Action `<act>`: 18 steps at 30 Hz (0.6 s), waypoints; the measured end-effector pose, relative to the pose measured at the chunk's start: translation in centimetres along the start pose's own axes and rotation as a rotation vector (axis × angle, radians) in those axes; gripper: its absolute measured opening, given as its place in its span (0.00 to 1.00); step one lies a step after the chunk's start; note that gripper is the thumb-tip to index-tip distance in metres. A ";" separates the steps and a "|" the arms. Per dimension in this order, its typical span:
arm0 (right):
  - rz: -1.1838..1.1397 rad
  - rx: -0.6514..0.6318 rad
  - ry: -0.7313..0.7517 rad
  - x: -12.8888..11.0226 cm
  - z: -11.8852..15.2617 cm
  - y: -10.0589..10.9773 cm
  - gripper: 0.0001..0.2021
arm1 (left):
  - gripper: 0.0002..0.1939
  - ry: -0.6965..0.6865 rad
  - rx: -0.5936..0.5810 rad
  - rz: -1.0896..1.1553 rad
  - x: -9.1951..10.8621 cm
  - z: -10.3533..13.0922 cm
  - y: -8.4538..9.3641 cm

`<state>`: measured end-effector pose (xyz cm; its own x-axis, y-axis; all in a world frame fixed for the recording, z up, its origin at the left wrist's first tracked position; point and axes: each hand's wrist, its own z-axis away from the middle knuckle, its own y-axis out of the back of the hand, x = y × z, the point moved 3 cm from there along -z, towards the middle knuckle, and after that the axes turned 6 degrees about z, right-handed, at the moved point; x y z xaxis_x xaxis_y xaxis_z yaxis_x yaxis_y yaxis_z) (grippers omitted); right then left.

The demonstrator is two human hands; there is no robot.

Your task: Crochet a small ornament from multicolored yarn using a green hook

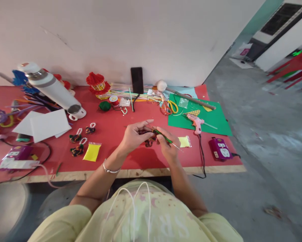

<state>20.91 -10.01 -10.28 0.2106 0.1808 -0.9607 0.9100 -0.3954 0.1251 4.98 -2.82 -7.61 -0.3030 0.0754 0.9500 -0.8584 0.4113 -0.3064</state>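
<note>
Above the middle of the red table, my left hand (136, 135) pinches a small dark multicoloured crochet piece (149, 142). A strand of yarn seems to run over its raised index finger. My right hand (169, 145) is closed around a crochet hook (166, 138) with a green grip, its metal shaft sticking out to the lower right. The hook's tip meets the crochet piece, and fingers hide the exact stitch. To the left lie several similar dark pieces with white bead loops (77, 150). A green yarn ball (105, 106) sits beyond my left hand.
A white thermos (53, 88) lies tilted at the left, near white paper sheets (50, 126). Yellow packets (92, 152) flank my hands. A pink glue gun (196, 123) rests by a green sheet (223, 123); its cable hangs over the front edge. A phone (137, 80) leans on the wall.
</note>
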 end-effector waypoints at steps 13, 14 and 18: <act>-0.292 0.312 -0.115 2.5 1.3 -0.3 0.16 | 0.37 0.087 0.074 0.151 -0.5 -0.1 -3.7; -0.397 0.276 -0.165 2.8 0.9 -0.3 0.18 | 0.37 0.158 0.032 0.208 -0.4 -0.3 -3.7; -0.671 -0.019 -0.262 3.1 -1.9 1.1 0.23 | 0.34 0.294 -0.104 0.157 0.8 -0.6 -2.9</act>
<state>23.23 -8.21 -12.67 -0.4868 0.1560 -0.8595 0.8197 -0.2583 -0.5112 7.48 -3.46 -5.94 -0.2830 0.3977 0.8728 -0.7594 0.4629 -0.4572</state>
